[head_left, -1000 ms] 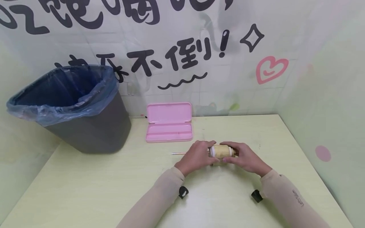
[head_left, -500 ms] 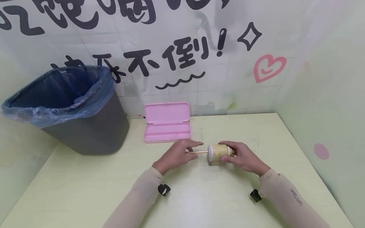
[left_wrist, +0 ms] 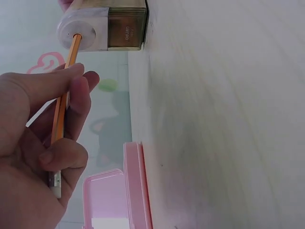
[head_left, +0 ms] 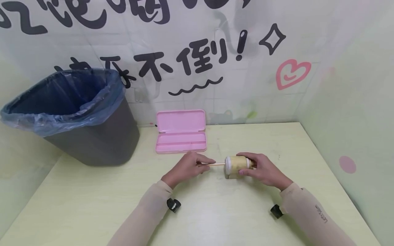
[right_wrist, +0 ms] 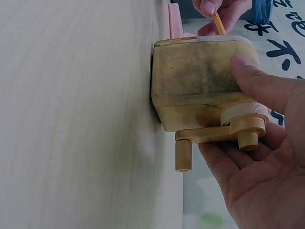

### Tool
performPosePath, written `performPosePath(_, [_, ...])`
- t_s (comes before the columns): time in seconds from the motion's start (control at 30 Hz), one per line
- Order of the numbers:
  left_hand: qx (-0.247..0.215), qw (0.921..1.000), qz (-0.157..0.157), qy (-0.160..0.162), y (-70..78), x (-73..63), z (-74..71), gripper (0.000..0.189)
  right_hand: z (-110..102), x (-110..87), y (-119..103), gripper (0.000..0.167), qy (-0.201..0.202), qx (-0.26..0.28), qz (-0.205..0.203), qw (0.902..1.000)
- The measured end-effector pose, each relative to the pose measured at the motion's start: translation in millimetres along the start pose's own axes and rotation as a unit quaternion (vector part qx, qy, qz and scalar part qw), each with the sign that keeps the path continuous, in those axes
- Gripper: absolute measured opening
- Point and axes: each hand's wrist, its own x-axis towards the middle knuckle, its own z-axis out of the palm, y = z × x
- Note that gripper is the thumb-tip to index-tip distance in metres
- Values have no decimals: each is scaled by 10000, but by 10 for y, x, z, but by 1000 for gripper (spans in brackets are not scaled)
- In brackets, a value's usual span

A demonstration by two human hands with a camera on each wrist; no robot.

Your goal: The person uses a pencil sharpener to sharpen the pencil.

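A yellowed crank pencil sharpener [head_left: 237,164] stands on the table, right of centre in the head view. My left hand [head_left: 186,168] pinches an orange pencil [left_wrist: 60,114] between thumb and fingers, its white eraser end toward the palm. The pencil's far end sits in the hole of the sharpener's white front, so its tip is hidden. My right hand [head_left: 267,171] grips the back of the sharpener, thumb [right_wrist: 248,67] on one side and fingers on the other. In the right wrist view the crank handle [right_wrist: 183,155] points away from the body, untouched by the fingers.
An open pink pencil case [head_left: 181,145] lies near the back wall, just behind the left hand. At the left stands a grey bin [head_left: 104,143] lined with a blue bag [head_left: 58,119]. Lettered sheeting covers the back wall [head_left: 246,92]; another wall [head_left: 344,112] borders the right side.
My left hand has moved left from the sharpener's front to the pencil's rear, its fingers first loose and now closed on it. The right hand stays on the sharpener.
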Motion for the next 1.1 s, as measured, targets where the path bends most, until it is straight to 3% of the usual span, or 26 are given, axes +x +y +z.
performPosePath(0.5, [102, 9994, 160, 273, -19, -20, 38, 20, 20, -10, 23, 55, 21, 1, -37, 10000])
performPosePath(1.1, [463, 9981, 166, 378, 2, -77, 40, 18, 20, -40, 16, 53, 5, -89, -96, 9999])
